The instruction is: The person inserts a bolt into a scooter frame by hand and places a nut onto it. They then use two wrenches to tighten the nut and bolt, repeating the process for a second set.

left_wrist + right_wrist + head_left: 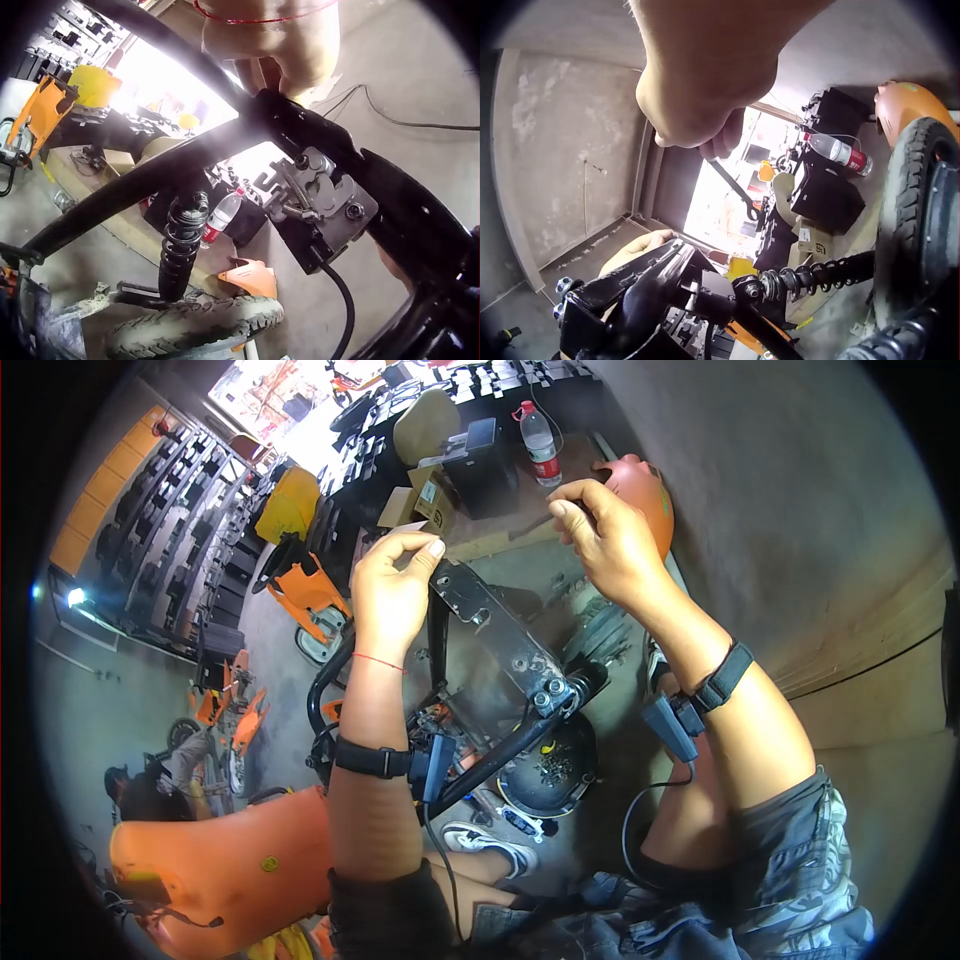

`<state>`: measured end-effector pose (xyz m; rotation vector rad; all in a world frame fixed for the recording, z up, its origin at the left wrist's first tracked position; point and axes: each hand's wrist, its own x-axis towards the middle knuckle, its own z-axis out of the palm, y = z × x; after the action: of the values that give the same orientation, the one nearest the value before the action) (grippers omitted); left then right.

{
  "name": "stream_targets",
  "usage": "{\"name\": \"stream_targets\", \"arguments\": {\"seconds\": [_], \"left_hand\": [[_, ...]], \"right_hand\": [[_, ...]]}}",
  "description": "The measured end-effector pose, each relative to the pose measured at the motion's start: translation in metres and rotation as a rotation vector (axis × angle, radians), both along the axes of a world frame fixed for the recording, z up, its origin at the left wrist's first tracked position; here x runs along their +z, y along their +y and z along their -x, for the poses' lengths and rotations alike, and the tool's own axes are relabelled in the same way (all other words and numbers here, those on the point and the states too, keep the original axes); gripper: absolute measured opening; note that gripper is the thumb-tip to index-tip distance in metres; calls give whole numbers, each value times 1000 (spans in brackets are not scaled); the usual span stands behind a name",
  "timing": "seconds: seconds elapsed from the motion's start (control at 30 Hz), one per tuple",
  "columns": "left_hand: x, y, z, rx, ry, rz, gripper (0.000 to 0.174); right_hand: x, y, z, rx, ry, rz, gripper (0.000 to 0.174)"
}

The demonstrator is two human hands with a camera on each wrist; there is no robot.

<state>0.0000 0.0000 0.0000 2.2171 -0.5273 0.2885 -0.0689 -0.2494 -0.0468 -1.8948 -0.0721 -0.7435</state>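
A black metal frame [490, 622] with a flat bolted plate stands between the arms. At its far end, my left hand [392, 595] grips the edge, thumb and forefinger close together; the other fingertips are partly hidden. In the left wrist view a metal latch [322, 196] with a spring and a black cable sits on the frame, below the left hand [281, 45]. My right hand [618, 545] is raised to the right of the frame, fingers curled round a dark wrench [733, 187], whose ring end points away from the hand, not touching the frame.
A black bowl [548, 765] of small hardware lies below the frame. Beyond are a bottle [538, 445], an open carton [432, 498] and an orange shell [645, 490]. A large orange panel [230, 850] is at lower left; a tyre [202, 326] and coil spring [181, 244] sit low.
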Motion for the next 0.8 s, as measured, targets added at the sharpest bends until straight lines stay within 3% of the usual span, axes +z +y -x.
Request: {"name": "stream_targets", "arguments": {"seconds": [0.1,0.17,0.23,0.3,0.33,0.5,0.57,0.6,0.7,0.8], "left_hand": [[-3,-6,4,-66,-113,62,17],[-9,-1,3,-143,-77,107,20],[1,-5,12,-56,-38,126,22],[0,-2,10,31,-108,-31,21],[3,1,10,-4,-142,-31,18],[0,1,6,-40,-150,-31,15],[1,0,8,-77,116,201,20],[3,3,7,-69,109,210,20],[10,13,7,263,-53,36,28],[11,20,15,318,-222,-188,30]], "right_hand": [[11,-8,2,-13,-44,197,28],[15,-8,7,-279,-66,496,27],[18,-5,3,-295,-48,535,25],[22,2,2,-94,29,-3,24],[20,4,-2,-28,-14,-102,18],[41,24,-8,73,141,12,16],[40,38,-23,204,16,108,17],[44,44,-28,255,-21,173,21],[48,56,-43,405,-55,302,26],[55,53,-56,550,-40,481,23]]}}
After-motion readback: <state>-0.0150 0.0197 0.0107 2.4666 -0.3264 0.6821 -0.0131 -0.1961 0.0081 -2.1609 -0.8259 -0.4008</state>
